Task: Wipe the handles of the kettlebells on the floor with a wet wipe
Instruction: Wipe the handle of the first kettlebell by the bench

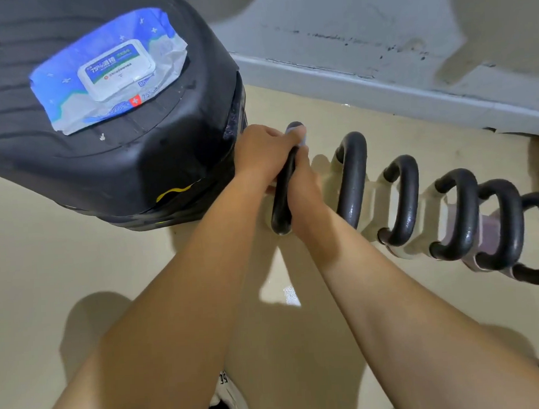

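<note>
A row of several kettlebells with black loop handles stands on the beige floor along the wall. Both my hands are on the leftmost kettlebell handle [281,203]. My left hand [264,152] is closed around the top of that handle with a pale wet wipe [296,133] showing under its fingers. My right hand [303,196] grips the handle's right side lower down. The second kettlebell handle [353,176] stands just right of my hands, untouched.
A pack of wet wipes [114,72] with its lid shut lies on a big black padded block [111,155] left of the kettlebells. A grey wall base [380,88] runs behind the row. My shoe [230,397] is at the bottom edge.
</note>
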Available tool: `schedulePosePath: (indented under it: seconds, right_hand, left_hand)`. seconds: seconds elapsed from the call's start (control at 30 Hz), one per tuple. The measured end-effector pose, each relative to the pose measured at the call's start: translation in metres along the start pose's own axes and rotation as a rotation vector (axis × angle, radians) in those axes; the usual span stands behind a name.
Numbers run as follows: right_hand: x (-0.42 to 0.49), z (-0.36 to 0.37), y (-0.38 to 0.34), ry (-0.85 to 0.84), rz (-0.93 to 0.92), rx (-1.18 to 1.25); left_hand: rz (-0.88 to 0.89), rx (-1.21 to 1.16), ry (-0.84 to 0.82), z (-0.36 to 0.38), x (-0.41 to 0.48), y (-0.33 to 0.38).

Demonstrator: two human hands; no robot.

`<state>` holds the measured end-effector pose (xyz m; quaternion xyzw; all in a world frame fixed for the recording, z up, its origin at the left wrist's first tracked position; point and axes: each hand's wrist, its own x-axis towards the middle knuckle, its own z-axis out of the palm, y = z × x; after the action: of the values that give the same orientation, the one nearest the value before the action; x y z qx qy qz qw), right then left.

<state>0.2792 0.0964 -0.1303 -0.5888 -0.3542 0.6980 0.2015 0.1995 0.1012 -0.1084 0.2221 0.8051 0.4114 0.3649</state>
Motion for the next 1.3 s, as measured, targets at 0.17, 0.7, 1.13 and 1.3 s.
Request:
schedulePosePath:
  seconds: [0.17,0.7,1.13,1.3]
  right_hand:
    - [-0.018,0.0,0.009,0.104,-0.079,-0.175]
    - [-0.08,-0.025,0.041,0.109,-0.258,-0.228]
    - [-0.049,-0.04,0.105,-0.004,-0.221,-0.39]
    - [-0.047,-0.033,0.106,-0.005,-0.204,-0.249]
  left_hand:
    - [0.052,0.093,0.044,0.0,-0.011,-0.004]
    - [-0.011,-0.457,-0.127,0.003,-0.093,-0.099]
    - [-0.14,-0.424,-0.065,0.015,-0.083,-0.126]
    - [-0.163,-0.279,0.114,0.02,-0.071,-0.118]
